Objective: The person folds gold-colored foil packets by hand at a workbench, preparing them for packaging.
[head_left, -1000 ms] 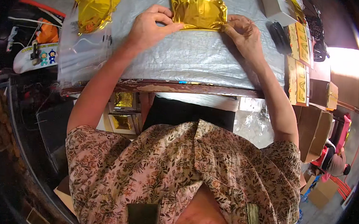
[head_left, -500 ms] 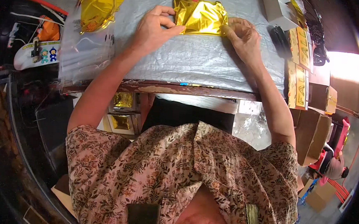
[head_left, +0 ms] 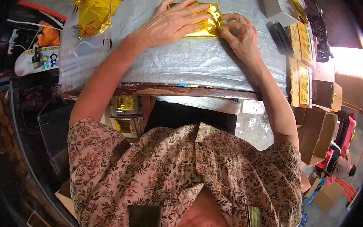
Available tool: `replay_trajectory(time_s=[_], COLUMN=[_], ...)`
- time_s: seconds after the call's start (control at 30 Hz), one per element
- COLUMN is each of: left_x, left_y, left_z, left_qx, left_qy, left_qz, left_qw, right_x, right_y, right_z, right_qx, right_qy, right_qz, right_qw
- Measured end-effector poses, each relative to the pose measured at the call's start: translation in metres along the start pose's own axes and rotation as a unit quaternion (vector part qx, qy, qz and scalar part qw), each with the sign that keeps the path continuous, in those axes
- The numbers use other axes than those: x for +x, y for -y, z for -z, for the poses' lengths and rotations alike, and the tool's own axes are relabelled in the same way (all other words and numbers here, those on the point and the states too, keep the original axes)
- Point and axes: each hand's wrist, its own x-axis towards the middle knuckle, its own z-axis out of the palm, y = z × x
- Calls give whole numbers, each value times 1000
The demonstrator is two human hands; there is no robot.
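A shiny gold foil packet [head_left: 211, 27] lies on the silver-grey sheet covering the table, near the top of the view. Across its left and middle part rests my left hand [head_left: 168, 26], palm down with the fingers stretched out and spread, hiding much of the foil. My right hand [head_left: 243, 39] is at the packet's right edge, thumb and forefinger pinching the corner there. A small red patch on the packet shows partly between the fingers of my left hand.
Crumpled gold foil [head_left: 97, 8] lies at the table's left over clear plastic bags [head_left: 83, 55]. On the right are a white box [head_left: 279, 11], a black object [head_left: 281, 36] and yellow lettered boxes [head_left: 300, 81]. Cardboard boxes [head_left: 319, 130] and another person [head_left: 339, 162] are farther right.
My left hand has moved from the packet's left edge to lie flat over its top. The packet looks flatter. My right hand stays at the right edge.
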Motion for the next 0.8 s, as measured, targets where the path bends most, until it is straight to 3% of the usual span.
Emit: replay_trajectory(time_s=[0.2,0.3,0.5,0.8], left_x=[-3,-3,-3,-1], left_y=[6,6,5,2], left_z=[-15,-17,-16,-12], left_qx=[1,-2,-17,-17], left_qy=[23,22,24,67], left_qz=[4,5,12,33], left_qw=[1000,1000,1000,997], right_x=[-3,-2,-6,-3], right_y=[-1,-5,-7,-4], right_z=[0,-3,-3,-2], right_qx=[-54,22,36,14], right_qy=[-28,-37,-14,-14], right_qz=[69,43,1,25], right_qw=[996,998,999,999])
